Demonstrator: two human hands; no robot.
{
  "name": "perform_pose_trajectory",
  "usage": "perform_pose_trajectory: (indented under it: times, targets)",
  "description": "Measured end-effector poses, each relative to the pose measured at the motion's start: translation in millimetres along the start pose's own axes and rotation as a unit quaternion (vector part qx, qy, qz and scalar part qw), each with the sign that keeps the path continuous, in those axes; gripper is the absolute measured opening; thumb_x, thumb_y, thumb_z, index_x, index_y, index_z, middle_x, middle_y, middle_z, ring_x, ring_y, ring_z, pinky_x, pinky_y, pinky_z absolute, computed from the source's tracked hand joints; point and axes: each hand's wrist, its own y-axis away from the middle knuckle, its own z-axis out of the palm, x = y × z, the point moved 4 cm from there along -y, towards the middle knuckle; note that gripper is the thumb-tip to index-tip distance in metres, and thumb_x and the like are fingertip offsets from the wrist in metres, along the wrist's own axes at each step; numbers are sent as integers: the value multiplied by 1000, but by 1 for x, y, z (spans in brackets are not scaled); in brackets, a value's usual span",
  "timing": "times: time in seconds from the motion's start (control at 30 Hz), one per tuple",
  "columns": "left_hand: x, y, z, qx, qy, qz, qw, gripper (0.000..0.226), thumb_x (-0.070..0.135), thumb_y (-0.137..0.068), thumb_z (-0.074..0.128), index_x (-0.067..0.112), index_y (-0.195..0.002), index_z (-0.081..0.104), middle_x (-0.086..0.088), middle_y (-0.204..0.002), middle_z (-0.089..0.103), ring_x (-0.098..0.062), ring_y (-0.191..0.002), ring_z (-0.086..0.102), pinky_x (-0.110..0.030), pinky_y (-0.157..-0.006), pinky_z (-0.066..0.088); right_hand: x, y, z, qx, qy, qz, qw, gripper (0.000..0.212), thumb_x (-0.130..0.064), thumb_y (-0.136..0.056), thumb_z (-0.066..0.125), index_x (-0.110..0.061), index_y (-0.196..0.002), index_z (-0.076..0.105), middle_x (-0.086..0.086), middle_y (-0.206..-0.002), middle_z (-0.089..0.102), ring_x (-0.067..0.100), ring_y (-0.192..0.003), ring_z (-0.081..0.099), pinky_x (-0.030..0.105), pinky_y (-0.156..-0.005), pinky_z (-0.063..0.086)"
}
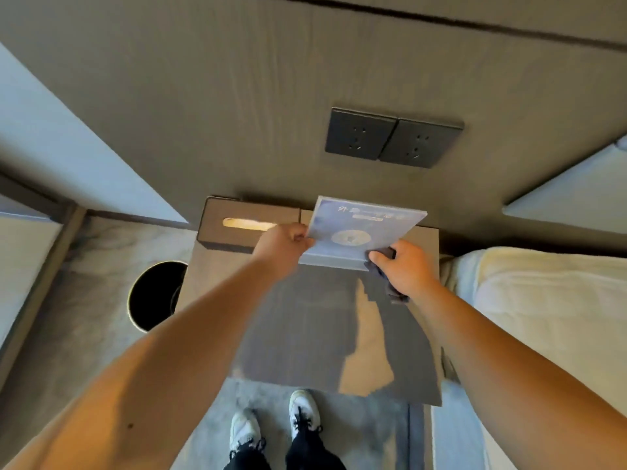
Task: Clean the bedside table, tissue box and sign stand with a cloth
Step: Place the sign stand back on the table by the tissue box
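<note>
My shoes [274,425] stand on the floor below the bench [315,334]. Over its far end, my right hand [405,268] closes a dark cloth [390,290] against the sign stand [363,228] at its lower right corner; my left hand [283,247] pinches its left edge. Left of the sign stand, the tissue box [237,225] sits against the wall.

Dim warm light, soft blur throughout, wide-angle bending at edges, arm shadows on tabletop [305,334].
</note>
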Motion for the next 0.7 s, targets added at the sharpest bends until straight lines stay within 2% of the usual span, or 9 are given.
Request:
perform_pose_trajectory:
  times: [0.07, 0.17, 0.23, 0.33, 0.43, 0.57, 0.63, 0.7]
  targets:
    - [5, -17, 7, -1, -29, 3, 1000, 21, 28, -89, 58, 9, -85, 64, -15, -79, 68, -35, -78, 63, -32, -62, 47, 2, -17, -4, 28, 20, -8, 999, 18, -34, -92, 59, -25, -79, 50, 4, -76, 63, 28, -58, 57, 27, -53, 41]
    - [7, -38, 13, 7, -69, 6, 998, 23, 27, -92, 53, 12, -75, 55, -4, -65, 58, -33, -72, 58, -35, -63, 45, 2, -39, -4, 48, 40, -4, 998, 17, -38, -94, 54, -24, -83, 53, 2, -79, 66, 26, -44, 61, 28, -41, 46]
    - [6, -51, 16, 14, -102, 9, 995, 21, 28, -96, 52, 13, -81, 58, -2, -70, 54, -30, -75, 54, -32, -64, 42, 5, -49, 0, 58, 39, 11, 997, 20, -40, -93, 52, -25, -80, 52, 0, -82, 69, 26, -40, 60, 35, -40, 54]
    - [2, -68, 18, 22, -133, 24, 991, 26, 31, -98, 51, 10, -101, 65, -8, -86, 57, -33, -82, 54, -32, -68, 42, 10, -60, 11, 65, 4, 33, 997, 17, -37, -89, 50, -25, -78, 55, -1, -84, 72, 28, -40, 60, 41, -39, 56]
    - [-5, -83, 22, 19, -141, 26, 989, 21, 31, -98, 50, 15, -96, 62, -7, -82, 55, -29, -73, 52, -30, -63, 40, 14, -71, 22, 61, 2, 40, 997, 18, -36, -87, 48, -23, -82, 58, -1, -82, 72, 27, -41, 62, 45, -39, 55]
    - [-19, -99, 27, 23, -121, 16, 992, 16, 31, -98, 48, 22, -86, 53, -5, -73, 55, -25, -60, 54, -27, -47, 41, 18, -83, 34, 75, 20, 43, 996, 19, -37, -92, 51, -26, -76, 51, 1, -78, 66, 27, -47, 64, 38, -37, 55]
    - [-24, -103, 31, 21, -138, 22, 990, 18, 31, -98, 48, 17, -91, 58, -6, -77, 56, -26, -65, 53, -28, -52, 38, 19, -85, 36, 83, 23, 36, 996, 21, -37, -93, 51, -28, -75, 48, 2, -78, 64, 25, -48, 63, 29, -36, 51]
    - [-27, -106, 33, 25, -161, 30, 986, 25, 32, -98, 48, 12, -99, 63, -11, -86, 60, -31, -76, 54, -32, -63, 40, 19, -87, 37, 91, 18, 30, 995, 21, -37, -94, 51, -30, -75, 46, 1, -79, 62, 25, -50, 63, 25, -36, 48]
